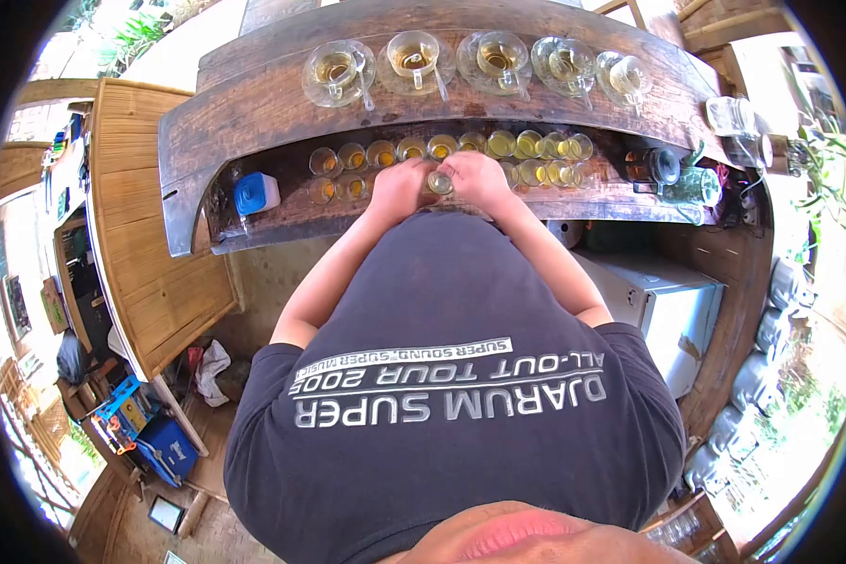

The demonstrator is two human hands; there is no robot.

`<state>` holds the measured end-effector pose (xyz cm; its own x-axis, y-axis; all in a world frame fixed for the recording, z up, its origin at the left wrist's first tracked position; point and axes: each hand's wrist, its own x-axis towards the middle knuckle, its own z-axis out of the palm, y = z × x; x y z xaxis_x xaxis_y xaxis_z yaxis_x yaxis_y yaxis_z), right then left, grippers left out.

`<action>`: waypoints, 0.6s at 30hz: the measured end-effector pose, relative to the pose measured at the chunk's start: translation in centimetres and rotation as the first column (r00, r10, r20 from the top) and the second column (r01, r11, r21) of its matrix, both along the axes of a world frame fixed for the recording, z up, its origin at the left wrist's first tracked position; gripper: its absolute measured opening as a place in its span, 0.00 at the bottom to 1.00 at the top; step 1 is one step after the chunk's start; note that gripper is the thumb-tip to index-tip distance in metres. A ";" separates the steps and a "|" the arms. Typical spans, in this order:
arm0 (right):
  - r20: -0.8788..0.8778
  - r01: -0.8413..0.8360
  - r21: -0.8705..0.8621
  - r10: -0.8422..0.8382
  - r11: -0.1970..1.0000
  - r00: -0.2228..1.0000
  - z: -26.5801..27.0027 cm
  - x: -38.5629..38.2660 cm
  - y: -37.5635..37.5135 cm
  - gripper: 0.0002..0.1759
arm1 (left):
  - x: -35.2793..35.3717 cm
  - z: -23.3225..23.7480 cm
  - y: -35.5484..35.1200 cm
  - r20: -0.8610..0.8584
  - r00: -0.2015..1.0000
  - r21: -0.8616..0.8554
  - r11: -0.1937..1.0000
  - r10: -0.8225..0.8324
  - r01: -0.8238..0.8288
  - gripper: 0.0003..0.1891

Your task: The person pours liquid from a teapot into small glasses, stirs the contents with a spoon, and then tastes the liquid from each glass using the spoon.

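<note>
My left hand (402,186) and my right hand (477,179) meet at the near edge of the lower wooden counter. Between them is a small glass (440,182), with the fingers of both hands closed about it; its contents are hard to make out. Small glasses with yellow-orange contents stand in rows on the lower counter, such as a glass (323,162) at the left end and a paler glass (580,147) at the right end. My hands hide part of the front row.
On the raised counter (254,108) stand several clear cups on saucers, including a cup (414,54) with a spoon. A blue-lidded container (256,194) is at left, and a green glass jar (697,186) at right. Below right stands a metallic box (653,291); a bamboo panel (150,216) is left.
</note>
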<state>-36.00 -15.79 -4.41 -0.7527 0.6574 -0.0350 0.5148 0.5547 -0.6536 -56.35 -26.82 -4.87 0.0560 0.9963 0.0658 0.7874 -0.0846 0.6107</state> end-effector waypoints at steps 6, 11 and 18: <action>0.013 -0.099 0.013 0.099 0.995 0.995 -0.4 -0.3 -0.7 0.12 | -0.2 0.5 0.4 -0.027 1.000 -0.139 0.990 -0.009 0.005 0.30; -0.064 0.035 0.021 -0.033 0.999 0.997 -0.6 -0.2 -0.3 0.12 | 0.0 1.0 0.2 -0.034 0.999 -0.106 0.994 0.000 -0.004 0.30; -0.014 0.001 0.053 0.000 0.999 1.000 0.5 0.0 -0.5 0.12 | 0.0 0.0 -0.2 0.016 1.000 -0.032 0.999 0.016 -0.015 0.30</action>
<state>-36.05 -16.32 -3.96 -0.7524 0.6587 0.0111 0.5060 0.5886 -0.6304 -56.35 -27.02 -4.89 0.0397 0.9986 0.0348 0.7784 -0.0527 0.6256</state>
